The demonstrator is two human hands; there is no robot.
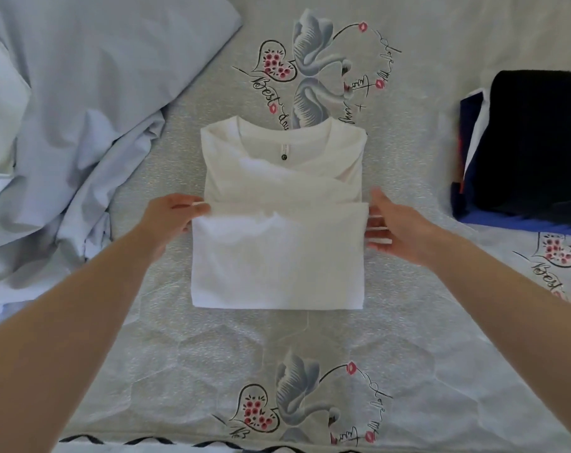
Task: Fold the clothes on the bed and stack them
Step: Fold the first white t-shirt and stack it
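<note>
Head view: white cotton T-shirt [279,204] is lying mid-bed, hem half folded up. Left hand [169,217] is pinching the fold's left corner; right hand [396,225], fingers spread, is flanking the right. Advice: align edges, then move to dark folded stack [535,142].

The bed [166,322] carries a white shirt [277,256], dark stack [532,148], blue cloth [81,125].
</note>
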